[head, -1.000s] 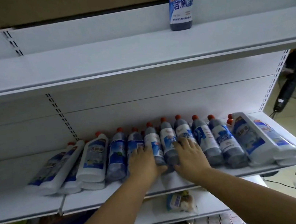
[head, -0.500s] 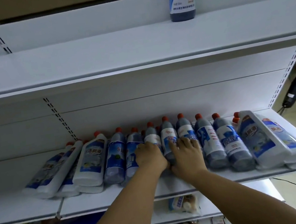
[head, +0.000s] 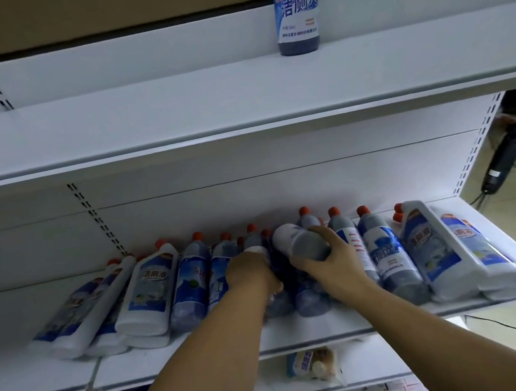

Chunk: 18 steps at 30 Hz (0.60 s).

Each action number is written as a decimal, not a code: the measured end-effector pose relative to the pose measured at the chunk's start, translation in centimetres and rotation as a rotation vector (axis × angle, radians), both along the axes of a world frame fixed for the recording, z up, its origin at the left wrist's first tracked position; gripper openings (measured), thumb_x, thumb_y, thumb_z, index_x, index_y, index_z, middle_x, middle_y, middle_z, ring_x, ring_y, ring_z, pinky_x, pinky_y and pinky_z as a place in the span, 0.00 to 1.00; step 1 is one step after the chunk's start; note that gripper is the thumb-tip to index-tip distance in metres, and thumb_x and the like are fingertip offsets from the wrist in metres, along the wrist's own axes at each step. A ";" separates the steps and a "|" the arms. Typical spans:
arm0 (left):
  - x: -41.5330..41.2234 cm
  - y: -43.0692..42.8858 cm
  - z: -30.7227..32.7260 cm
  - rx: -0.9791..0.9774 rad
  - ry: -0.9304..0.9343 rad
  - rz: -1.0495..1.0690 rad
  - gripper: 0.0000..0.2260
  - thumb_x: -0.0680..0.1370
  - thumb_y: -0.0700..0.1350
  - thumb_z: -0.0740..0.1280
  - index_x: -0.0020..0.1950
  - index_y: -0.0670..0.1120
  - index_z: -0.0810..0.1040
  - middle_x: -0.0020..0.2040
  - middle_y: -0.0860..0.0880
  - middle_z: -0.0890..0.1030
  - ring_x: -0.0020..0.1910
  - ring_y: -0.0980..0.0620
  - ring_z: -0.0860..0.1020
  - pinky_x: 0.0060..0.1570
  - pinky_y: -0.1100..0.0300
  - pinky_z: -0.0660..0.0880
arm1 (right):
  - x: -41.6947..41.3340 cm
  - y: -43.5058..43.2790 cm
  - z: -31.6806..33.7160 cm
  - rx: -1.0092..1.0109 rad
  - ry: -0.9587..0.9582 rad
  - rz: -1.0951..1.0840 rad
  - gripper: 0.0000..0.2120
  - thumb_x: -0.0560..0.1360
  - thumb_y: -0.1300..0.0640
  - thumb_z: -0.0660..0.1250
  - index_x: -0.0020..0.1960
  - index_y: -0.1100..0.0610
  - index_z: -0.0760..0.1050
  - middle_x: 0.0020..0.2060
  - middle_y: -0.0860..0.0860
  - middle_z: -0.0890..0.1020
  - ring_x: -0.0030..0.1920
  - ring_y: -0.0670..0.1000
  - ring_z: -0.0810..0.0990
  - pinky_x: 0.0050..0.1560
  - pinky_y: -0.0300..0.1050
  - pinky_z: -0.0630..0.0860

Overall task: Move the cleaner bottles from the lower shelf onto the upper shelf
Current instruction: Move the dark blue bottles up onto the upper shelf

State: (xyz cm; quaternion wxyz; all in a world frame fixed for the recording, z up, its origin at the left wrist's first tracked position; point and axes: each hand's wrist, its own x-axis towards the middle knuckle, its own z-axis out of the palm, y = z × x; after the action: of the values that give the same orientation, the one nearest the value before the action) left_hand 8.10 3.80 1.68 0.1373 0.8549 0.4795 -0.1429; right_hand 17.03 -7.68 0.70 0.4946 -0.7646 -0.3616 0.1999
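Both hands are in the middle of the frame, down among the cleaner bottles on the lower shelf (head: 337,329). The right hand (head: 331,268) has its fingers curled round a lifted bottle (head: 300,242). The fat end of that bottle tips up off the row toward me.

The left hand (head: 249,272) is just beside it. Its fingers curl down over a second bottle (head: 254,248) that lies in the row. Its fingertips are hidden, so I cannot tell how tight that hold is.

One standing bottle (head: 296,12) is alone on the upper shelf (head: 236,104), at the top right of the frame. The rest lie on their sides, packed close and touching.

Here is what worries me. The bottles are round and look smooth, so one could slip out of a hand. They are squeezed together, so pulling one out may drag its neighbours. Those could roll off the front edge and fall. On the way up, a bottle could bump the front edge of the upper shelf. The standing bottle is tall and thin, so a small knock may tip it over.
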 end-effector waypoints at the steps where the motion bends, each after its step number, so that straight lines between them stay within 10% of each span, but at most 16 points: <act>1: 0.3 0.0 0.1 -0.037 -0.026 0.033 0.23 0.68 0.51 0.71 0.62 0.47 0.73 0.59 0.45 0.79 0.57 0.44 0.78 0.51 0.56 0.75 | 0.0 -0.3 -0.3 0.009 0.002 0.001 0.29 0.68 0.49 0.73 0.66 0.45 0.67 0.52 0.46 0.75 0.51 0.48 0.75 0.42 0.29 0.70; 5: 0.6 -0.5 1.5 -0.389 -0.368 0.363 0.29 0.74 0.50 0.67 0.72 0.44 0.61 0.70 0.43 0.69 0.66 0.43 0.71 0.63 0.55 0.70 | -0.2 -1.6 -0.6 0.097 0.046 -0.028 0.28 0.67 0.54 0.75 0.61 0.41 0.66 0.52 0.43 0.72 0.52 0.44 0.72 0.41 0.24 0.67; 10: -1.5 -1.4 1.3 -1.264 -1.027 0.918 0.05 0.72 0.38 0.68 0.47 0.41 0.76 0.33 0.41 0.81 0.39 0.46 0.76 0.50 0.56 0.74 | 0.4 -3.7 -0.3 0.239 0.170 -0.024 0.30 0.65 0.61 0.77 0.60 0.43 0.68 0.57 0.46 0.74 0.55 0.47 0.76 0.51 0.37 0.78; 18: -6.3 -4.4 1.2 -1.605 -1.510 0.667 0.40 0.43 0.31 0.80 0.54 0.35 0.75 0.45 0.34 0.83 0.40 0.37 0.83 0.45 0.32 0.75 | -2.4 -7.0 -1.2 0.386 0.073 0.155 0.33 0.59 0.61 0.79 0.52 0.34 0.68 0.63 0.31 0.65 0.68 0.45 0.67 0.63 0.46 0.73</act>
State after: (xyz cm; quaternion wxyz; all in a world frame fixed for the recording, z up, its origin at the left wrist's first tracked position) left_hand 1.76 -0.64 2.90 0.9252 0.2196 0.2482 0.1849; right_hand 14.68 -14.64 -0.54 0.6279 -0.6178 -0.4327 0.1918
